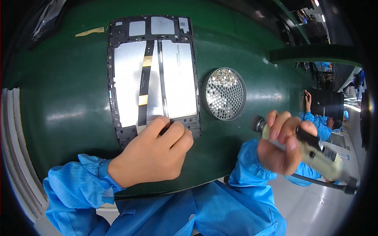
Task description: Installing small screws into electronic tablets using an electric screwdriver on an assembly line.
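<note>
A tablet's opened inner body [179,82], a black frame around silver metal plates, lies flat on the green mat. A black flex cable [145,80] with gold bands runs down its middle, beside a thin dark strip [161,74]. My left hand [155,153] rests over the tablet's near end, fingers bent and pressed together; whatever is between the fingertips is hidden. My right hand [283,141] is wrapped around a pale electric screwdriver [325,163], raised off the mat to the right, its dark tip end pointing left. Both the hand and the tool are slightly blurred.
A round grey tray [244,96] holding small screws in a dotted plate stands right of the tablet. A yellowish strip [89,32] lies at the far left. The screwdriver's cord [315,181] trails right. A co-worker's hand [308,100] shows at the far right.
</note>
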A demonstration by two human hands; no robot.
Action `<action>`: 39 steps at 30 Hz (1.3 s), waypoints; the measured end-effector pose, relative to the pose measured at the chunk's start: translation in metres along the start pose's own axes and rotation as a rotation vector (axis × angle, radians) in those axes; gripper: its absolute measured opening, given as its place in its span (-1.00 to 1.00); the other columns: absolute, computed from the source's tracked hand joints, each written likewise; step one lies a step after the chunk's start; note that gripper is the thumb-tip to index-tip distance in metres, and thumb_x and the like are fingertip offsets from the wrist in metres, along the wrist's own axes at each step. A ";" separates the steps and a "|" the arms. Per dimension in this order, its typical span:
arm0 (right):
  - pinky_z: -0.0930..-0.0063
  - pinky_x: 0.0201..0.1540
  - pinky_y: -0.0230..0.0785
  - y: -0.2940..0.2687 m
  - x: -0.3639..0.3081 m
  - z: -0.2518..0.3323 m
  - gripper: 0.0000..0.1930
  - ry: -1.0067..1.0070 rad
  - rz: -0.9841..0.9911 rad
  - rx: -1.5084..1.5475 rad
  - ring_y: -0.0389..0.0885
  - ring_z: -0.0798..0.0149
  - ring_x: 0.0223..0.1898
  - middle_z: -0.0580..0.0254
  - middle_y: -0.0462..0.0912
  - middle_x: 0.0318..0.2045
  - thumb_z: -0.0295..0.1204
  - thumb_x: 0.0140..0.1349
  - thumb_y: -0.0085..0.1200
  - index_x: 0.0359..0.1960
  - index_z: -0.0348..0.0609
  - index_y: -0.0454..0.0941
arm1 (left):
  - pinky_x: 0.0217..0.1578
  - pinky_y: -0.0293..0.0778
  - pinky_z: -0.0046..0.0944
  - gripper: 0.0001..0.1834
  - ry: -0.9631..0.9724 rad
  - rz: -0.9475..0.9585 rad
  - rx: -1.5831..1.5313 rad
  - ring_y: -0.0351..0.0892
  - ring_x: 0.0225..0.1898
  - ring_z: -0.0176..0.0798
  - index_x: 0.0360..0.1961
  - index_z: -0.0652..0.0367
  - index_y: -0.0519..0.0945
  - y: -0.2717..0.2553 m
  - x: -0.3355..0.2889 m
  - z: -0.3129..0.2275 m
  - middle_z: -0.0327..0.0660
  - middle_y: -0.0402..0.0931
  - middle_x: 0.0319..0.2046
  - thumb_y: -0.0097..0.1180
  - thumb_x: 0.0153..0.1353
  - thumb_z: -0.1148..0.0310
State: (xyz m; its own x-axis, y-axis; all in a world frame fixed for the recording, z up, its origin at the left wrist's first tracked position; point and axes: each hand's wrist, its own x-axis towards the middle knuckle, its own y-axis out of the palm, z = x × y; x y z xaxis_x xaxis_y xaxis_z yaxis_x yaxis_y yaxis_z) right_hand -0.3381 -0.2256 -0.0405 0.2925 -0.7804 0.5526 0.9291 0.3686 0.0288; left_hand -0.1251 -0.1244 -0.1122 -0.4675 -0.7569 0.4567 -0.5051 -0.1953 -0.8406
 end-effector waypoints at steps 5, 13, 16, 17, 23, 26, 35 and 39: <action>0.25 -0.43 0.40 0.035 -0.012 0.009 -0.66 0.108 0.200 0.084 0.46 0.26 -0.60 0.25 0.43 -0.62 -0.58 0.05 0.09 -0.11 -0.13 0.34 | 0.06 0.38 -0.02 -0.77 -0.045 -0.004 -0.086 0.47 -0.04 -0.02 -0.27 0.32 0.64 -0.003 -0.004 0.013 -0.02 0.50 -0.19 0.16 0.01 0.50; 0.23 -0.52 0.42 0.050 -0.014 -0.007 -0.64 0.140 0.310 0.141 0.47 0.23 -0.64 0.17 0.47 -0.62 -0.67 -0.03 0.08 -0.15 -0.25 0.31 | 0.16 0.29 0.08 -0.76 -0.110 0.015 -0.114 0.46 0.04 0.02 -0.25 0.24 0.67 -0.003 -0.003 0.015 0.05 0.50 -0.10 0.15 0.02 0.41; 0.22 -0.50 0.42 0.049 -0.014 -0.007 -0.62 0.146 0.309 0.150 0.47 0.23 -0.63 0.15 0.47 -0.62 -0.67 -0.05 0.09 -0.14 -0.25 0.31 | 0.16 0.29 0.08 -0.76 -0.124 0.009 -0.127 0.46 0.05 0.01 -0.25 0.23 0.68 -0.003 -0.003 0.014 0.05 0.51 -0.10 0.15 0.03 0.41; 0.22 -0.50 0.42 0.048 -0.014 -0.008 -0.62 0.149 0.311 0.150 0.47 0.23 -0.63 0.15 0.47 -0.62 -0.67 -0.05 0.09 -0.14 -0.25 0.31 | 0.16 0.29 0.08 -0.76 -0.127 0.003 -0.135 0.46 0.05 0.01 -0.25 0.23 0.68 -0.002 -0.003 0.014 0.04 0.51 -0.11 0.15 0.04 0.41; 0.21 -0.47 0.42 0.044 -0.014 -0.010 -0.58 0.179 0.360 0.152 0.47 0.23 -0.62 0.11 0.47 -0.60 -0.68 -0.09 0.09 -0.13 -0.26 0.31 | 0.17 0.29 0.09 -0.77 -0.108 0.010 -0.109 0.45 0.06 0.01 -0.26 0.22 0.68 -0.002 -0.004 0.013 0.03 0.52 -0.10 0.15 0.05 0.41; 0.21 -0.47 0.42 0.045 -0.014 -0.011 -0.57 0.181 0.370 0.148 0.47 0.23 -0.62 0.11 0.47 -0.60 -0.68 -0.10 0.10 -0.12 -0.26 0.31 | 0.17 0.29 0.09 -0.78 -0.110 0.012 -0.097 0.45 0.06 0.01 -0.26 0.22 0.69 -0.002 -0.005 0.012 0.03 0.52 -0.10 0.16 0.06 0.41; 0.21 -0.46 0.42 0.044 -0.014 -0.015 -0.58 0.176 0.405 0.149 0.47 0.22 -0.63 0.11 0.47 -0.60 -0.69 -0.10 0.09 -0.13 -0.25 0.31 | 0.19 0.26 0.09 -0.80 -0.104 0.045 -0.076 0.45 0.08 -0.01 -0.25 0.19 0.70 -0.003 -0.003 0.012 0.01 0.53 -0.09 0.17 0.09 0.40; 0.22 -0.46 0.41 0.047 -0.015 -0.015 -0.60 0.150 0.399 0.131 0.46 0.23 -0.63 0.14 0.46 -0.62 -0.67 -0.07 0.10 -0.14 -0.24 0.31 | 0.19 0.25 0.09 -0.79 -0.099 0.032 -0.075 0.45 0.08 -0.01 -0.24 0.18 0.69 -0.005 -0.001 0.012 0.01 0.53 -0.08 0.17 0.09 0.40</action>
State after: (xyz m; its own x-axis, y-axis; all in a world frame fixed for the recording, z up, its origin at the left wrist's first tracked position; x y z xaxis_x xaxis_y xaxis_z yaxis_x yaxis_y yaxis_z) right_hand -0.2958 -0.2043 -0.0601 0.6605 -0.6253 0.4157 0.7034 0.7090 -0.0512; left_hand -0.1128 -0.1302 -0.1119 -0.4122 -0.8208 0.3954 -0.5458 -0.1251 -0.8286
